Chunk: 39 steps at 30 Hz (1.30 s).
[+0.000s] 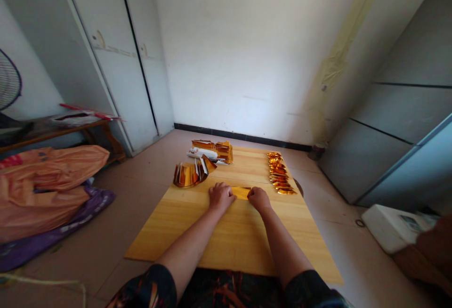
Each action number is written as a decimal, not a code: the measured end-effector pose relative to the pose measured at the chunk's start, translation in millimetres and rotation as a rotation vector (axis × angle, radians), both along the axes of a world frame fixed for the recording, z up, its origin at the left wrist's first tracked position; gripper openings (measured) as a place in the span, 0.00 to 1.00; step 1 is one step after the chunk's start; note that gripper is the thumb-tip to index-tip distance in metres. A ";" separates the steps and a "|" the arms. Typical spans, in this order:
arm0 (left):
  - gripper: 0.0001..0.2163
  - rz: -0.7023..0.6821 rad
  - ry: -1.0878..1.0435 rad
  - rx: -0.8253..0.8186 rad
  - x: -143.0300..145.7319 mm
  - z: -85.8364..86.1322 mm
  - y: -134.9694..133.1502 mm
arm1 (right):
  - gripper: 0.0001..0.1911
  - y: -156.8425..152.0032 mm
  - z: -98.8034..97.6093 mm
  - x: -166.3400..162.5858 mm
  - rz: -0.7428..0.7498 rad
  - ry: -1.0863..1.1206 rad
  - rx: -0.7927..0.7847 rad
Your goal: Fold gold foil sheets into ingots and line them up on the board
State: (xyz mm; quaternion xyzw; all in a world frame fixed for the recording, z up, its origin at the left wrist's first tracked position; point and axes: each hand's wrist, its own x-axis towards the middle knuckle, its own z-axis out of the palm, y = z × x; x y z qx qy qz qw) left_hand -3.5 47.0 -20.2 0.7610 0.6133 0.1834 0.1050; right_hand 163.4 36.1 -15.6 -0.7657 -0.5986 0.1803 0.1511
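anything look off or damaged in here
The tape on the wall at right looks crumpled below its straight upper stretch, and the cabinet door at left is scuffed. The gold strip between the left hand and right hand shows no obvious damage.

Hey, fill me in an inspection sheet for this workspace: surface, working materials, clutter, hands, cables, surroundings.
Surface: wooden board, light-toned.
Materials: gold sheet between the hands; fanned bundle at the left; gold-and-white pile at the far edge; row of folded pieces at the right.
Clutter: peach bag and purple bag at the left, off the board.
Hands: left hand and right hand at opposite ends of the gold sheet, fingers curled.
Cables: pale cord on the floor, lower left; whether electrical, cannot tell.
Surroundings: white wall ahead; fan at far left; grey cabinets at right; white box at lower right.
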 end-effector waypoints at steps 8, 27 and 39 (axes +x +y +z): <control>0.03 -0.006 -0.062 -0.112 -11.2 -1.2 10.8 | 0.11 -0.6 2.7 -1.7 0.022 -0.020 -0.015; 0.14 -0.133 -0.048 0.072 -23.7 -15.4 6.9 | 0.14 -3.7 0.3 -1.8 -0.042 -0.033 0.017; 0.06 -0.165 -0.134 0.094 -27.4 -10.7 3.3 | 0.06 -9.7 4.6 -3.2 -0.014 -0.003 0.037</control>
